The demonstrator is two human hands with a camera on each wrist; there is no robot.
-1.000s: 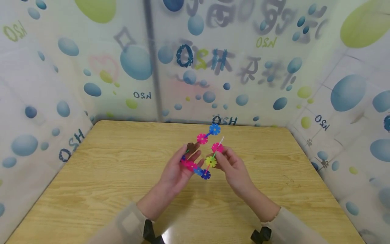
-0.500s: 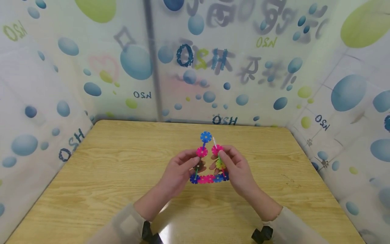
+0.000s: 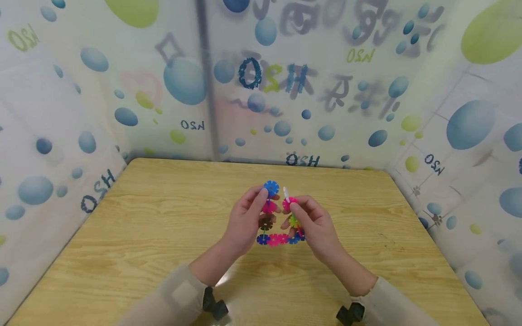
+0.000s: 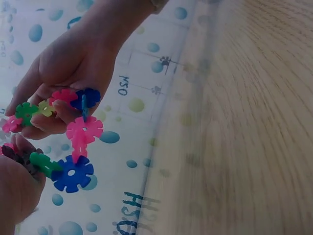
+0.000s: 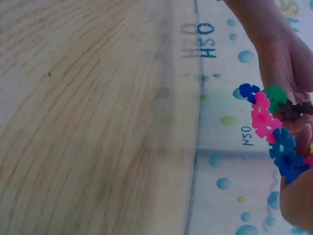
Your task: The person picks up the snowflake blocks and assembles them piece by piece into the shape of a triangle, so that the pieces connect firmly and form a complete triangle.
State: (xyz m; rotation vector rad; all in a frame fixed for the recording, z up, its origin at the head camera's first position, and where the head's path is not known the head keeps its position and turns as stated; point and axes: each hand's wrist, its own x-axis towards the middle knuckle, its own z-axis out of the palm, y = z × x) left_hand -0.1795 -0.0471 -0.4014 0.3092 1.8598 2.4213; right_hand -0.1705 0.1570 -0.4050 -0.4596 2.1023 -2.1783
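A chain of linked plastic snowflake discs (image 3: 274, 240) hangs in a U shape between both hands, above the table. My left hand (image 3: 242, 224) pinches its left end at the light blue disc (image 3: 272, 187), with pink, brown and dark blue discs below. On the other side my right hand (image 3: 320, 231) pinches the chain by the pink disc (image 3: 288, 202); a white disc (image 3: 286, 194) seen edge-on tops that end. The two ends stand a small gap apart. The left wrist view shows the dark blue corner disc (image 4: 73, 174) and pink discs (image 4: 84, 129) between the hands.
A wood-grain table (image 3: 163, 203) lies beneath the hands. Behind and on both sides rise pale walls (image 3: 326, 108) printed with blue and green bubbles. Black devices sit at both wrists, by the light sleeves (image 3: 171, 294).
The left hand turned over and moved its grip up from the brown disc to the light blue end disc. The chain swung from a slant into an upright U. The right hand kept its hold.
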